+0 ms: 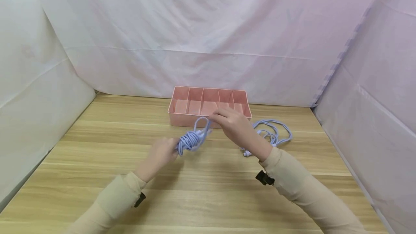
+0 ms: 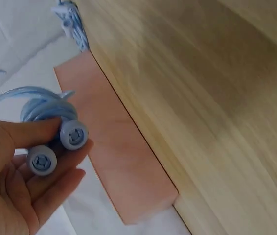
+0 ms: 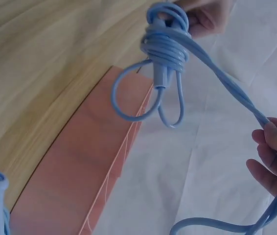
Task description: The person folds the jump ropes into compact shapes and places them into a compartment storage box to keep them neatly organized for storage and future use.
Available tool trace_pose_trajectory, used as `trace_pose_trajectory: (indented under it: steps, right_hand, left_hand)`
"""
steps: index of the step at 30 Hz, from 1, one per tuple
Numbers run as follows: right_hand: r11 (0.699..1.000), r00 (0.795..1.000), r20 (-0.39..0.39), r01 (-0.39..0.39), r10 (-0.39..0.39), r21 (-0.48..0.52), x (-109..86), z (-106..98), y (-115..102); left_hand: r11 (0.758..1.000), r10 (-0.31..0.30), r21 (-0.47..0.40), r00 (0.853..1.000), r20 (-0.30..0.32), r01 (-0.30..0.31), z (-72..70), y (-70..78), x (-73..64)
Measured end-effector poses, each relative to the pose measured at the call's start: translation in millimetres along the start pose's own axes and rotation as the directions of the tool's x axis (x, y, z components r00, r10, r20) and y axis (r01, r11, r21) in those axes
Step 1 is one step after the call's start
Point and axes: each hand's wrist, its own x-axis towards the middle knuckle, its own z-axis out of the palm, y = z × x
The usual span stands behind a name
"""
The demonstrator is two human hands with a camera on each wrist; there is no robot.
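Note:
A light-blue jump rope (image 1: 189,141) is bundled, several turns of its cord wound round its two handles. My left hand (image 1: 161,154) grips the bundle by the handle ends, whose round caps (image 2: 74,135) face the left wrist camera. Up and to the right of it, my right hand (image 1: 232,124) pinches the doubled, twisted cord (image 3: 226,83) that runs out of the bundle. In the right wrist view a loop of cord hangs past the far ends of the handles. Both hands are above the wooden table, in front of the pink box (image 1: 185,120).
The pink box has several side-by-side compartments and stands near the back white cloth (image 1: 195,71). Right of it, partly behind my right forearm, a second light-blue jump rope (image 1: 276,133) lies loosely coiled on the table (image 1: 208,198). White cloth walls (image 1: 367,82) enclose the sides.

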Motion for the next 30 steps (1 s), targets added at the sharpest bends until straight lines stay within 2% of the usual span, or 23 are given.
trace_pose_trajectory:
  steps: [3, 6, 7, 12, 14, 16, 18, 20, 24, 27, 29, 30]
  right_hand:
    - [0.999, 1.000, 0.005, 0.005, -0.005, 0.050, 6.2, 5.0, 3.1]
    - [0.995, 1.000, 0.012, 0.007, -0.008, 0.098, 10.7, 11.3, 7.4]
    - [0.992, 1.000, 0.014, 0.001, -0.003, 0.125, 11.8, 13.7, 9.2]
    - [0.955, 0.994, 0.060, -0.107, 0.093, 0.276, 14.0, 27.6, 17.4]
    - [0.930, 0.983, 0.109, -0.178, 0.150, 0.322, 13.2, 33.8, 19.5]
    - [0.897, 0.962, 0.185, -0.256, 0.201, 0.361, 11.8, 38.8, 20.6]
    - [0.846, 0.933, 0.269, -0.335, 0.238, 0.414, 10.5, 42.6, 21.5]
    - [0.780, 0.899, 0.347, -0.412, 0.266, 0.471, 9.7, 44.9, 22.1]
    - [0.606, 0.843, 0.436, -0.533, 0.315, 0.591, 9.2, 50.3, 23.6]
    - [0.484, 0.787, 0.482, -0.617, 0.384, 0.621, 9.7, 54.0, 22.8]
    - [0.426, 0.745, 0.510, -0.666, 0.431, 0.612, 10.1, 54.8, 21.2]
    - [0.402, 0.724, 0.524, -0.687, 0.449, 0.605, 10.4, 54.7, 20.4]
  left_hand:
    - [0.991, 0.122, -0.053, 0.992, 0.012, -0.122, 1.7, 7.9, -2.6]
    - [0.980, 0.181, -0.093, 0.982, 0.055, -0.176, -0.4, 16.1, -3.1]
    - [0.980, 0.176, -0.104, 0.981, 0.078, -0.168, -7.9, 24.0, -1.4]
    - [0.971, 0.173, -0.193, 0.971, 0.165, -0.140, -18.4, 34.6, -0.2]
    - [0.963, 0.177, -0.237, 0.964, 0.200, -0.127, -22.2, 37.2, 0.5]
    - [0.954, 0.189, -0.272, 0.956, 0.223, -0.125, -24.6, 38.5, 0.9]
    - [0.946, 0.198, -0.301, 0.949, 0.245, -0.120, -25.3, 37.9, 0.9]
    - [0.936, 0.206, -0.335, 0.942, 0.264, -0.110, -25.7, 36.4, 0.6]
    - [0.894, 0.191, -0.447, 0.917, 0.349, -0.016, -26.1, 32.9, 0.8]
    - [0.840, 0.176, -0.535, 0.886, 0.429, 0.092, -25.4, 30.5, 2.0]
    - [0.794, 0.184, -0.589, 0.866, 0.465, 0.148, -24.2, 29.0, 2.9]
    - [0.774, 0.191, -0.612, 0.861, 0.472, 0.164, -23.3, 28.2, 3.0]
